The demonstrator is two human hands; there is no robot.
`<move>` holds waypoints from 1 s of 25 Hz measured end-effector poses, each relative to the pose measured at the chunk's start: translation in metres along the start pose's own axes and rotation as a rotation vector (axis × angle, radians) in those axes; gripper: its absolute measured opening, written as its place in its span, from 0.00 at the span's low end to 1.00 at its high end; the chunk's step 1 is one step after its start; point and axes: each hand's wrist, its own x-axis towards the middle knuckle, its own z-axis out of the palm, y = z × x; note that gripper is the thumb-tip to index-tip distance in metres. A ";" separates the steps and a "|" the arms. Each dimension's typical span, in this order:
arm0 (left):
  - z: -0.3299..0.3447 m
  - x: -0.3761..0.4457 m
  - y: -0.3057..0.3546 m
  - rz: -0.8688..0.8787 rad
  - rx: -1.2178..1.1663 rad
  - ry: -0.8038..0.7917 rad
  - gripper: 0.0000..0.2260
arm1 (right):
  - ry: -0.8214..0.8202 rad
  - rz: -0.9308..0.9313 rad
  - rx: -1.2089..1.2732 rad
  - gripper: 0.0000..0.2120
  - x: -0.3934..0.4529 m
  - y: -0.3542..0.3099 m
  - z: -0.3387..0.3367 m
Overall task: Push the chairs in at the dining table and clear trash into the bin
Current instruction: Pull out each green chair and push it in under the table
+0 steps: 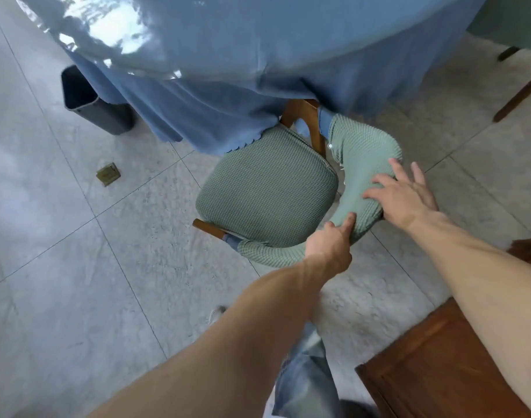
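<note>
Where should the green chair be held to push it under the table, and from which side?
Hold the chair by its curved padded backrest, coming from behind, the side away from the table. The left hand already grips that rail and the right hand rests open on it; the seat front already sits under the tablecloth.

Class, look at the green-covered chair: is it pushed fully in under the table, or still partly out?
Partly out. Only the chair's front edge sits under the blue tablecloth; most of the seat shows. Left hand grips the backrest; right hand rests on it.
</note>
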 end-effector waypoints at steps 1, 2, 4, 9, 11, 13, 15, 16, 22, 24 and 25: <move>-0.003 -0.002 -0.004 0.012 0.016 0.003 0.37 | 0.002 -0.014 -0.012 0.21 -0.001 -0.002 -0.003; -0.005 -0.004 -0.009 0.018 0.022 0.003 0.37 | 0.003 -0.024 -0.022 0.21 -0.003 -0.007 -0.006; -0.007 -0.015 -0.024 0.036 0.036 -0.012 0.37 | -0.002 -0.031 -0.022 0.20 -0.011 -0.022 -0.010; -0.011 -0.055 -0.103 0.085 0.125 -0.020 0.39 | -0.036 -0.120 0.005 0.18 -0.029 -0.093 -0.023; -0.017 -0.079 -0.151 0.086 0.190 -0.007 0.38 | -0.069 -0.173 0.040 0.25 -0.030 -0.138 -0.035; -0.026 -0.105 -0.206 0.094 0.233 -0.004 0.36 | -0.078 -0.218 0.125 0.29 -0.033 -0.186 -0.044; -0.035 -0.135 -0.266 0.106 0.290 -0.008 0.35 | -0.092 -0.269 0.183 0.28 -0.036 -0.232 -0.050; -0.038 -0.150 -0.301 0.109 0.339 -0.018 0.35 | -0.113 -0.279 0.186 0.27 -0.038 -0.256 -0.052; -0.053 -0.241 -0.491 0.148 0.441 -0.038 0.34 | -0.257 -0.320 0.128 0.25 -0.067 -0.419 -0.062; -0.063 -0.271 -0.536 0.134 0.478 -0.040 0.31 | -0.270 -0.378 0.096 0.27 -0.081 -0.486 -0.071; -0.066 -0.285 -0.557 0.115 0.516 -0.036 0.30 | -0.275 -0.419 0.074 0.28 -0.088 -0.516 -0.077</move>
